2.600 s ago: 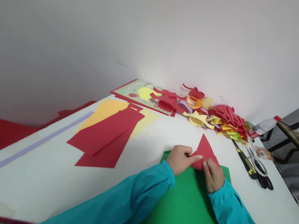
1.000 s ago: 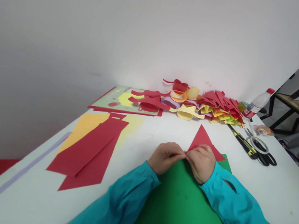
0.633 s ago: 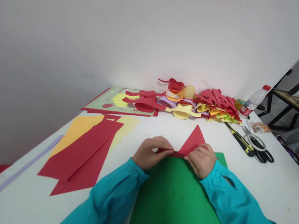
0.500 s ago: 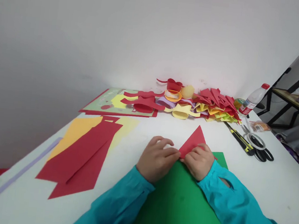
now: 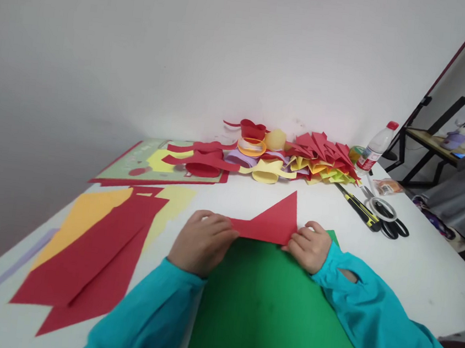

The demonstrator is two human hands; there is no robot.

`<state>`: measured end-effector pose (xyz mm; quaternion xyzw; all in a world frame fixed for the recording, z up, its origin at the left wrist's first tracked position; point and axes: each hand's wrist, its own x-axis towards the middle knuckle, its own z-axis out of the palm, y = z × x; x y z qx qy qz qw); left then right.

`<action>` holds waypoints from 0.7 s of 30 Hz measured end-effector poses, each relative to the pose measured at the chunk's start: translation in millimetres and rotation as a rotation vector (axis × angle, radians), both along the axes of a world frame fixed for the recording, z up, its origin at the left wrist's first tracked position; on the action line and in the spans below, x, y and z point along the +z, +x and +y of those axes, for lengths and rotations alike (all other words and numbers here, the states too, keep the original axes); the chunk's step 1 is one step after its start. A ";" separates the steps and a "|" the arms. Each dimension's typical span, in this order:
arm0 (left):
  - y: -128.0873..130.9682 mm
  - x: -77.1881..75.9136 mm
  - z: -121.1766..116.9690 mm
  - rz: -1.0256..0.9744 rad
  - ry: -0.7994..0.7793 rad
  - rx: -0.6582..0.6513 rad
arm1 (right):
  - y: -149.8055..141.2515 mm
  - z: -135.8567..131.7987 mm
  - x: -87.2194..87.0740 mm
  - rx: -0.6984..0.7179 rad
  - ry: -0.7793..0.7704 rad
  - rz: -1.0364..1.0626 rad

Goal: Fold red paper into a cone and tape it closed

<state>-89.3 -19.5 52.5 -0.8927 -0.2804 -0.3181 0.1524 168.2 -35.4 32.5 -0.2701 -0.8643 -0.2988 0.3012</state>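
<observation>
A folded piece of red paper stretches between my two hands, just past the far part of a green board. One tall triangular point of the paper rises at its right side, while a narrow strip runs to the left. My left hand pinches the strip's left end, fingers closed and partly hiding it. My right hand is closed on the lower right corner of the paper. Both wrists rest low over the green board or the white table beside it.
Red sheets and an orange sheet lie left, near a purple strip. Behind are paper rings, a pile of folded papers and a bottle. A utility knife and scissors lie right.
My left hand has moved left, away from my right hand, with the paper's strip now showing between them. The paper's point now leans right. The whole view has shifted slightly.
</observation>
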 end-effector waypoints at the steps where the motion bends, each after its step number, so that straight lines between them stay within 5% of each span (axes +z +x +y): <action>1: 0.1 -0.4 0.7 -0.003 0.002 0.025 | 3.2 2.0 -1.1 0.004 0.001 0.003; 8: 46.1 -8.6 -11.3 0.021 0.063 -0.029 | 3.0 3.7 -6.3 0.102 -0.108 0.102; 13: 50.1 -19.4 -8.7 -0.132 -0.077 -0.109 | 10.1 5.4 -11.3 0.196 -0.336 0.351; 21: 63.5 -15.5 -18.7 -0.240 -0.093 -0.184 | 2.5 5.2 -19.5 0.216 -0.299 0.389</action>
